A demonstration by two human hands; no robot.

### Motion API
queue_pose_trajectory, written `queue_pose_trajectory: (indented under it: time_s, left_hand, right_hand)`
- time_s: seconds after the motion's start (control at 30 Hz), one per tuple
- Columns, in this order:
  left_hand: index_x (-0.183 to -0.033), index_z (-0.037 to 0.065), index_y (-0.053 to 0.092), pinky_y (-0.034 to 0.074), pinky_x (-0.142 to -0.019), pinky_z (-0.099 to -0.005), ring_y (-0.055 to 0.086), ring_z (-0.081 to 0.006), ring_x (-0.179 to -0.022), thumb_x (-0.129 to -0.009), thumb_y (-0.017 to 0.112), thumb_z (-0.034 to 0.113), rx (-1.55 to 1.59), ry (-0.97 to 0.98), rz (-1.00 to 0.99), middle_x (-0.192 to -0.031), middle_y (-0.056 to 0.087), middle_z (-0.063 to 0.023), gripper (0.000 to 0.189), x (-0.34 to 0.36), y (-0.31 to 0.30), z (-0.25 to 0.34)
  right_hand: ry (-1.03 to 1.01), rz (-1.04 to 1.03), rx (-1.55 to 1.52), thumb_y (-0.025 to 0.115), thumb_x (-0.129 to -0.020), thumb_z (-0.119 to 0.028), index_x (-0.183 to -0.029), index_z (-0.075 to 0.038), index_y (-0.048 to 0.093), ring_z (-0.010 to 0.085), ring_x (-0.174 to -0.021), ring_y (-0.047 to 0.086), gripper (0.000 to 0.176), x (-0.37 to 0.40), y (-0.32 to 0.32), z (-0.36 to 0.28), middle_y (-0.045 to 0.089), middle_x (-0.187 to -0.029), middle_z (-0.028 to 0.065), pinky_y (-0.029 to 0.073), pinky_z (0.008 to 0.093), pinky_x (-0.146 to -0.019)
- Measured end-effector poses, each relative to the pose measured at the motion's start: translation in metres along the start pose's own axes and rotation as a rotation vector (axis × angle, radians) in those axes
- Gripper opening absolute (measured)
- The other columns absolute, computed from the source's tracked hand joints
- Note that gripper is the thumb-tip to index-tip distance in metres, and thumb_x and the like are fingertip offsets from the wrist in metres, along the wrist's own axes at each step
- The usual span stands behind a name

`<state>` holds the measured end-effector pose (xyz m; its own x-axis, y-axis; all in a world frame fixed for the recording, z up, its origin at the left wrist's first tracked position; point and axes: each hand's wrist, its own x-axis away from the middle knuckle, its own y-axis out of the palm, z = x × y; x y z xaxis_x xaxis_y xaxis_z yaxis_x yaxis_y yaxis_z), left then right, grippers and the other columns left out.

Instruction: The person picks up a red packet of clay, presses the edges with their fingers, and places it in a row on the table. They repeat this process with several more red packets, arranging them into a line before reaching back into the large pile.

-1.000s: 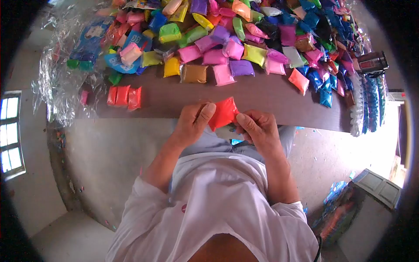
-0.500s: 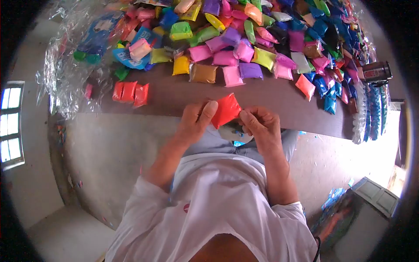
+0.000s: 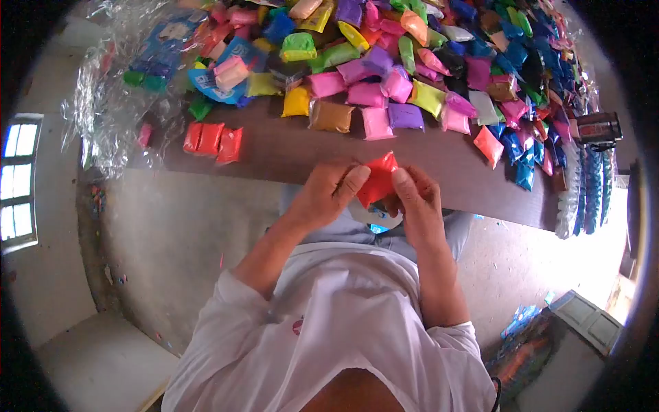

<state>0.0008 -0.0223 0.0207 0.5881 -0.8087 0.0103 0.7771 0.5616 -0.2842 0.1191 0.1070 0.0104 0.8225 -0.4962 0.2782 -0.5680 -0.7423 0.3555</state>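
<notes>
Between my two hands, over the table's near edge, is a small red packet [image 3: 379, 181] in shiny wrapping. My left hand [image 3: 334, 190] pinches its left side, thumb on top. On its right side my right hand [image 3: 416, 194] also grips, with the thumb pressed on the packet and the fingers partly hidden beneath. To the left, a group of red packets [image 3: 213, 141] lies side by side on the brown table [image 3: 274, 147]. A brown packet [image 3: 331, 116] and a pink packet [image 3: 377, 123] lie beyond my hands.
A large heap of coloured packets [image 3: 395, 82] covers the back of the table. Crumpled clear plastic [image 3: 103, 103] hangs over the left end. At the right stand a dark can-like object [image 3: 597, 128] and stacked clear plastic strips [image 3: 580, 192]. A window [image 3: 19, 182] is at far left.
The red packet has shifted slightly right, and my right thumb has moved from its corner onto its surface. My left hand has come closer to my right. The whole view has shifted slightly.
</notes>
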Motion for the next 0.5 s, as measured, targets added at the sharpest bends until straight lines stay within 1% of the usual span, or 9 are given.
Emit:
queue_pose_trajectory:
  time_s: [0.07, 0.13, 0.17, 0.2, 0.27, 0.33, 0.4, 0.47, 0.5]
  left_hand:
    - [-0.08, -0.003, 0.055, 0.04, -0.057, -0.0332, 0.047, -0.0243, -0.058, -0.092, 0.047, 0.026, 0.007, 0.183, 0.039, -0.066, 0.053, -0.0149, 0.033, -0.003, 0.007, -0.009]
    - [-0.08, -0.003, 0.055, 0.041, -0.058, -0.0334, 0.047, -0.0252, -0.059, -0.092, 0.046, 0.026, -0.036, 0.176, 0.052, -0.068, 0.054, -0.0154, 0.033, -0.002, 0.009, -0.01]
    - [-0.079, -0.003, 0.055, 0.041, -0.059, -0.0337, 0.047, -0.0261, -0.06, -0.092, 0.046, 0.026, -0.077, 0.169, 0.054, -0.07, 0.054, -0.016, 0.033, -0.001, 0.006, -0.01]
    - [-0.079, -0.003, 0.055, 0.041, -0.059, -0.0337, 0.047, -0.0261, -0.06, -0.092, 0.046, 0.026, -0.1, 0.159, 0.087, -0.07, 0.054, -0.016, 0.033, 0.0, 0.005, -0.011]
    - [-0.081, -0.001, 0.055, 0.042, -0.057, -0.0364, 0.05, -0.0233, -0.058, -0.091, 0.046, 0.026, -0.014, 0.171, 0.11, -0.065, 0.054, -0.0117, 0.03, -0.001, 0.004, -0.013]
    - [-0.08, -0.001, 0.055, 0.042, -0.056, -0.0353, 0.05, -0.0215, -0.058, -0.091, 0.047, 0.027, 0.039, 0.15, 0.153, -0.064, 0.054, -0.0104, 0.031, -0.001, 0.005, -0.013]
    - [-0.079, -0.001, 0.055, 0.042, -0.056, -0.0341, 0.05, -0.0196, -0.058, -0.091, 0.047, 0.028, 0.103, 0.146, 0.188, -0.064, 0.054, -0.0091, 0.032, 0.0, 0.002, -0.015]
    - [-0.076, 0.001, 0.054, 0.04, -0.053, -0.0295, 0.049, -0.013, -0.058, -0.091, 0.046, 0.031, 0.151, -0.039, 0.09, -0.063, 0.053, -0.0044, 0.035, 0.006, -0.004, -0.021]
    - [-0.076, 0.001, 0.054, 0.04, -0.053, -0.0295, 0.049, -0.013, -0.058, -0.091, 0.046, 0.031, 0.153, -0.039, 0.103, -0.063, 0.053, -0.0044, 0.035, 0.009, -0.006, -0.025]
  right_hand:
    - [0.027, -0.065, 0.033, 0.057, -0.087, -0.023, -0.089, -0.001, 0.06, 0.0066, -0.055, 0.047, 0.022, -0.002, 0.002, 0.0, 0.057, -0.07, -0.0003, 0.036, 0.0213, -0.048]
    - [-0.037, 0.124, 0.142, 0.058, -0.087, -0.023, -0.089, -0.001, 0.061, 0.006, -0.056, 0.048, 0.023, -0.001, 0.008, -0.001, 0.057, -0.069, -0.0008, 0.036, 0.0208, -0.048]
    - [-0.033, 0.084, 0.134, 0.058, -0.087, -0.023, -0.089, -0.001, 0.061, 0.006, -0.056, 0.048, 0.023, -0.002, 0.008, 0.002, 0.057, -0.069, -0.0008, 0.036, 0.0208, -0.048]
    - [-0.032, 0.122, 0.064, 0.059, -0.086, -0.021, -0.091, -0.001, 0.061, 0.0062, -0.058, 0.049, 0.021, -0.002, 0.005, 0.006, 0.057, -0.071, -0.0004, 0.037, 0.0208, -0.049]
    - [-0.022, 0.133, -0.011, 0.06, -0.086, -0.02, -0.092, 0.0, 0.06, 0.0063, -0.059, 0.05, 0.02, -0.002, 0.013, 0.009, 0.057, -0.072, 0.0, 0.038, 0.0207, -0.05]
    - [-0.099, -0.009, 0.073, 0.061, -0.084, -0.017, -0.099, 0.0, 0.058, 0.0066, -0.062, 0.051, 0.023, -0.001, 0.02, 0.004, 0.058, -0.078, 0.0008, 0.039, 0.0209, -0.053]
    - [-0.149, -0.006, 0.155, 0.062, -0.083, -0.016, -0.102, 0.0, 0.057, 0.0066, -0.063, 0.05, 0.025, -0.01, 0.024, 0.006, 0.057, -0.079, 0.0008, 0.04, 0.021, -0.054]
    - [-0.196, 0.0, 0.241, 0.063, -0.083, -0.015, -0.104, 0.0, 0.056, 0.0067, -0.065, 0.05, 0.027, -0.022, 0.028, 0.003, 0.057, -0.08, 0.0007, 0.041, 0.0212, -0.056]
    - [-0.262, 0.014, 0.282, 0.062, -0.083, -0.014, -0.105, 0.0, 0.055, 0.0067, -0.066, 0.049, 0.027, -0.031, 0.033, -0.002, 0.057, -0.081, 0.0011, 0.041, 0.0212, -0.057]
